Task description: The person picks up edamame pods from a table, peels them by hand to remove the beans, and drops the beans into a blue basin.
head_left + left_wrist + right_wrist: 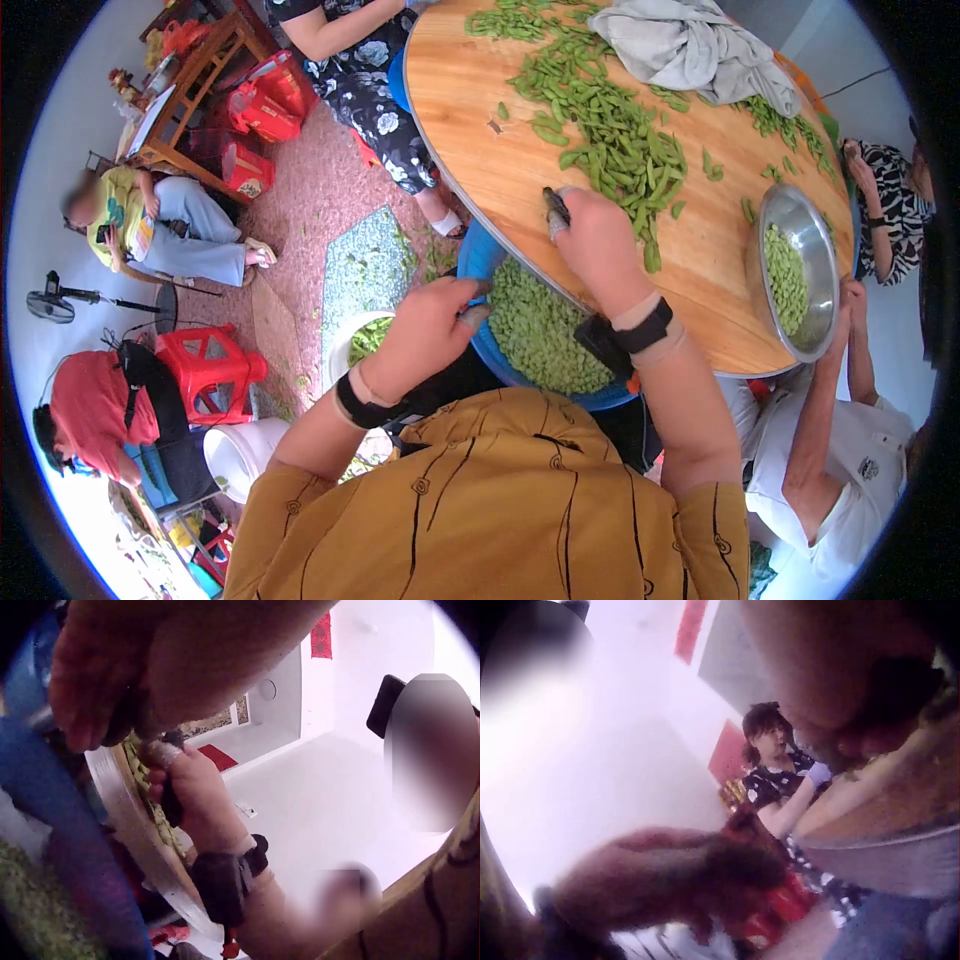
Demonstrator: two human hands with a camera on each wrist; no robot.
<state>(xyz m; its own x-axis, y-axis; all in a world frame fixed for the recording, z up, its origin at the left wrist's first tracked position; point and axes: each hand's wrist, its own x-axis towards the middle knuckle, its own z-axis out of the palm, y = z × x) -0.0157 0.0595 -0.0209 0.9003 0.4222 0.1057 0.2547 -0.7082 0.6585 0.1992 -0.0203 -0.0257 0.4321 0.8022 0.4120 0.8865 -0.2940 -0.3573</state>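
Observation:
My right hand [603, 250] is over the near part of the round wooden table [470, 120], beside a long heap of green soybean pods [625, 150]. Dark coverings and a silvery wrap show on its finger and thumb ends; I cannot tell whether it pinches anything. My left hand [425, 330] hovers by the rim of a blue basin [480, 345], its thumb and forefinger apart and darkened at the tips. Nothing shows between them. Shelled green beans [545, 330] fill the basin, which sits below the table edge. Both hands are dim in the wrist views.
A steel bowl of shelled beans [785, 280] stands at the table's right edge, with a person's hands by it. Grey cloth [690, 45] lies at the far side. A white bucket [340, 350] is left of the basin, near a red stool [210, 370]. Other people sit around.

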